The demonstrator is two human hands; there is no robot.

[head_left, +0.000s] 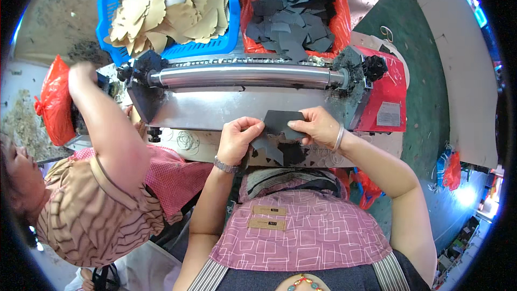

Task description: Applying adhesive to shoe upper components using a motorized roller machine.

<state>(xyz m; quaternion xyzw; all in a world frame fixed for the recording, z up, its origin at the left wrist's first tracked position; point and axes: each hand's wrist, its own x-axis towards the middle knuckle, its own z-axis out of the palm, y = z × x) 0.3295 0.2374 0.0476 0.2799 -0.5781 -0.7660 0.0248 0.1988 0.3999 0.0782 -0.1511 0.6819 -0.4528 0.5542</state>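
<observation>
My right hand (321, 127) pinches a flat dark grey sheet piece (282, 120) between thumb and fingers, over the front edge of a roller machine. At the opposite side, the closed thumb and fingers of my left hand (237, 136) meet that piece's left edge. Below my fingers a lighter grey piece (267, 150) shows; whether a hand grips it, I cannot tell. Just beyond both hands lies the machine's metal plate (231, 109), with a shiny steel roller (245, 76) behind it.
Behind the roller, a blue basket (235, 8) holds beige scalloped pieces and a red-lined container (341, 13) holds grey ones. A red housing (389, 94) closes off the machine's right end. Close on the left, a co-worker's arm (110, 113) reaches forward beside a red plastic bag (55, 102).
</observation>
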